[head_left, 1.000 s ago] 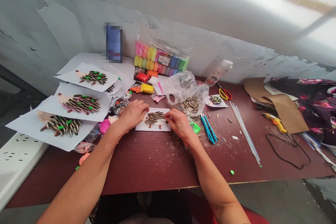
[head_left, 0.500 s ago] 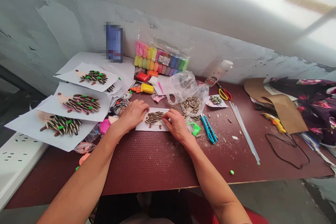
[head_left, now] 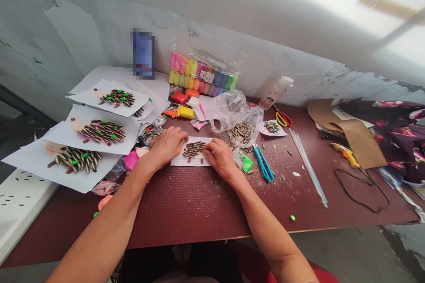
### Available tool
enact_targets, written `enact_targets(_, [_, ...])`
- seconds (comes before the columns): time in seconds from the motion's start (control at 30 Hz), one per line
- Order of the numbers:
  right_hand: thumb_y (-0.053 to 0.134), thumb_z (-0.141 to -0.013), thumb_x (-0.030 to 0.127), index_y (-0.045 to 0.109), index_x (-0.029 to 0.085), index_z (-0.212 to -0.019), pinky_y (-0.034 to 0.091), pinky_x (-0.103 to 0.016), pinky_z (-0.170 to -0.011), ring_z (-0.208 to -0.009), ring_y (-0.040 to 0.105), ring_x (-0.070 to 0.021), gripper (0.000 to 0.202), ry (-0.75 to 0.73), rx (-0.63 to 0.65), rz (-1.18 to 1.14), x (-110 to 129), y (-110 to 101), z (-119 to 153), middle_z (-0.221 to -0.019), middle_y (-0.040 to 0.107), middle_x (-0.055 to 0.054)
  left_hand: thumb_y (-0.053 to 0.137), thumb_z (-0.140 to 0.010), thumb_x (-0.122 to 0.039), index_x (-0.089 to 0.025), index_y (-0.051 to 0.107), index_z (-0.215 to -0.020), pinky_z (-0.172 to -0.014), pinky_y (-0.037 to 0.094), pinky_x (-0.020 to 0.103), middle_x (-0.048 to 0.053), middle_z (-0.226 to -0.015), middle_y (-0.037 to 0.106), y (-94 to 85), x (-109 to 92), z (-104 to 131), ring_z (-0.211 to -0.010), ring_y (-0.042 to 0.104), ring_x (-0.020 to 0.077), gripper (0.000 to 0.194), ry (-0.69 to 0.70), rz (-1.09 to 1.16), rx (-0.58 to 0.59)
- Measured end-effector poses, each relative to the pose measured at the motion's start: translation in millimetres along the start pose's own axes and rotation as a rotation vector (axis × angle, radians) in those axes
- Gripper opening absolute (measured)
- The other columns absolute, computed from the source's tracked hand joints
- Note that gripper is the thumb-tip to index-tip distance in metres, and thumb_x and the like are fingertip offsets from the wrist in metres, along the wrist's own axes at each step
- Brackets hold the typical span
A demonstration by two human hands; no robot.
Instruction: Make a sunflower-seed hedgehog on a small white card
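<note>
A white paper card [head_left: 179,160] lies flat on the table in front of me, with a clay hedgehog [head_left: 194,150] whose back is covered in striped sunflower seeds and which has brown feet. My left hand [head_left: 169,142] grips the card's left side, its fingers curled near the hedgehog's head. Over the right end of the hedgehog, my right hand [head_left: 219,155] is closed in a pinch against the picture; whatever is between those fingertips is hidden. Just beyond that hand, a clear plastic bag [head_left: 232,108] spills a heap of sunflower seeds [head_left: 241,134].
Several hedgehog pictures [head_left: 102,130] are stacked at the left. Coloured clay packs [head_left: 204,75] lean on the wall. To the right are a blue utility knife [head_left: 264,163], scissors [head_left: 283,119], glue sticks [head_left: 307,166], a bottle [head_left: 276,92] and a yellow glue gun [head_left: 347,154] with its cord.
Both hands stay on the card, with the right fingertips shifting only slightly at the hedgehog's right end. The whole view has moved a little.
</note>
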State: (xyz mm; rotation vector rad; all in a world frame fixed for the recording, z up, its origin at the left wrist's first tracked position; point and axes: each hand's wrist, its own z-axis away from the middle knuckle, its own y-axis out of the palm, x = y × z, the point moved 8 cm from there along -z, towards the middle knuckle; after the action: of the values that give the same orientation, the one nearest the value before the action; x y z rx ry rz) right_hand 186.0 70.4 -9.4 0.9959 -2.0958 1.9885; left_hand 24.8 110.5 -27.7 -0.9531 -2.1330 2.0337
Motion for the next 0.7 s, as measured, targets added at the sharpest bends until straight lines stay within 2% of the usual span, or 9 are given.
enact_targets(0.43, [0.061, -0.095, 0.013, 0.07, 0.021, -0.09, 0.045, -0.028, -0.082, -0.09, 0.059, -0.0188, 0.013, 0.002, 0.008, 0.03, 1, 3, 0, -0.094, 0.065, -0.005, 0.048, -0.093, -0.014, -0.022, 0.073, -0.092, -0.083, 0.045, 0.038, 0.009, -0.094, 0.067, 0.2, 0, 0, -0.092, 0.057, 0.0256, 0.026, 0.003, -0.003, -0.006])
enact_targets(0.6, [0.065, -0.093, 0.014, 0.07, 0.021, -0.093, 0.044, -0.027, -0.078, -0.085, 0.059, -0.0168, 0.008, 0.023, -0.017, -0.049, -3, -3, 0, -0.093, 0.064, -0.003, 0.048, -0.092, -0.014, -0.022, 0.073, -0.093, -0.083, 0.045, 0.037, 0.009, -0.094, 0.067, -0.5, 0, 0, -0.093, 0.057, 0.0256, 0.026, -0.003, -0.001, 0.001])
enact_targets(0.7, [0.061, -0.095, 0.015, 0.069, 0.021, -0.091, 0.043, -0.026, -0.077, -0.083, 0.059, -0.0165, 0.011, 0.044, -0.065, -0.052, -11, -11, 0, -0.091, 0.063, -0.003, 0.048, -0.092, -0.014, -0.022, 0.072, -0.092, -0.084, 0.045, 0.037, 0.008, -0.094, 0.067, -0.3, 0, 0, -0.093, 0.057, 0.0253, 0.026, -0.004, -0.003, 0.007])
